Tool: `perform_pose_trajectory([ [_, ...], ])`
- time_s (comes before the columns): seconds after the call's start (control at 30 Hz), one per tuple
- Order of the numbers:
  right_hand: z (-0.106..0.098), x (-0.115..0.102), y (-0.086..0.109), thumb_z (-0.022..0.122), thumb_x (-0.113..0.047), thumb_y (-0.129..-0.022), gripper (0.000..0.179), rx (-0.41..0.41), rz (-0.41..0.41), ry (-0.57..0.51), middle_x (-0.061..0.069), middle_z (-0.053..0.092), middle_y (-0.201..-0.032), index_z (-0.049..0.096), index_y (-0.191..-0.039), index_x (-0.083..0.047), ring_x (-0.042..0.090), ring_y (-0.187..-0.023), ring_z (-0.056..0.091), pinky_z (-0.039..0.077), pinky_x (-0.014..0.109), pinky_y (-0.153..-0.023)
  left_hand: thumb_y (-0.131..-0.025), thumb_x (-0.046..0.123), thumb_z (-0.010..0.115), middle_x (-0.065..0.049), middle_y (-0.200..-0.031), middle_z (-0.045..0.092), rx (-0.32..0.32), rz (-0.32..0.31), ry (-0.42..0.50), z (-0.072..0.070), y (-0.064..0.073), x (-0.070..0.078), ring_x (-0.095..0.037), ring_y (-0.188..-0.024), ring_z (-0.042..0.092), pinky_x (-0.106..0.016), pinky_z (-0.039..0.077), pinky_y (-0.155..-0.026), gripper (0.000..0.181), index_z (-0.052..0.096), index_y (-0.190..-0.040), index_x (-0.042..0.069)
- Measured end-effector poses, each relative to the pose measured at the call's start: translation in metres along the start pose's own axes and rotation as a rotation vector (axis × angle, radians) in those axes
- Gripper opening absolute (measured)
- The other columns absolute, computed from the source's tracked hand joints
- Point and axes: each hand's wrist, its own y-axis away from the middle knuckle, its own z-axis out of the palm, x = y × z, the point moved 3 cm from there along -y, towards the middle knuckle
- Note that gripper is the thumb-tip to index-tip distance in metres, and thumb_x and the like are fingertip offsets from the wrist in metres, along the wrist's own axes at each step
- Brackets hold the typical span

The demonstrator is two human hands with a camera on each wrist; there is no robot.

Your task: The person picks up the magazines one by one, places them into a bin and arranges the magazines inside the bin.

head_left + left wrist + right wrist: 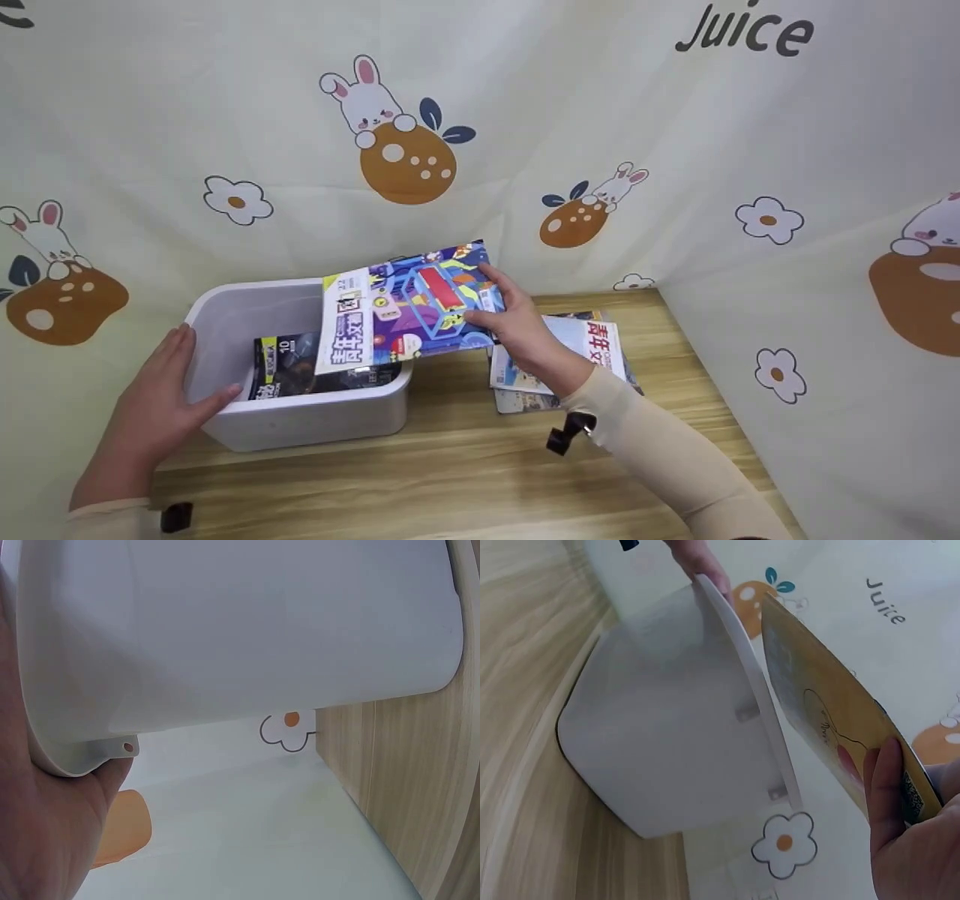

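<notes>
A white plastic bin (322, 424) stands at the left of the table. My left hand (157, 401) holds its left end, with the thumb over the front rim and the fingers along the side; the left wrist view shows the palm against the rim. With my right hand (529, 334) I pinch the right edge of a colourful magazine (397, 315), thumb on the purple cover. Tilted, it overlaps the bin's right part from above. The right wrist view shows its yellowish back cover (825, 694) beside the bin rim. A dark magazine (289, 367) lies inside the bin, partly hidden.
Several magazines (600, 349) lie in a loose pile on the wooden table (465, 480), right of the bin and partly behind my right wrist. A pale curtain (510, 90) printed with rabbits and flowers hangs close behind the table and along its right side.
</notes>
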Motion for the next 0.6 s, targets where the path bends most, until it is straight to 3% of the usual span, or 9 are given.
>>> perform_pose_trajectory([
  [0.27,0.034,0.002,-0.005,0.083,-0.002,-0.097,0.089,-0.033,-0.02,0.03,0.017,0.044,-0.166,0.042,-0.172,-0.027,0.034,-0.139,0.059,0.061,0.038,-0.107,-0.098,0.06,0.076,-0.036,-0.178,0.013,0.003,-0.005,0.002,0.001,-0.001,0.0,-0.054,-0.167,0.01,-0.084,0.017,-0.123,0.119,0.012,-0.173,-0.006],
  [0.6,0.067,0.004,-0.007,0.083,-0.002,-0.097,0.089,-0.015,-0.024,0.048,0.012,0.045,-0.169,0.043,-0.171,-0.029,0.03,-0.14,0.057,0.059,0.037,-0.109,-0.099,0.062,0.074,-0.034,-0.179,0.011,-0.012,-0.021,-0.011,0.002,0.0,-0.001,-0.054,-0.167,0.008,-0.085,0.017,-0.123,0.119,0.01,-0.174,-0.004],
])
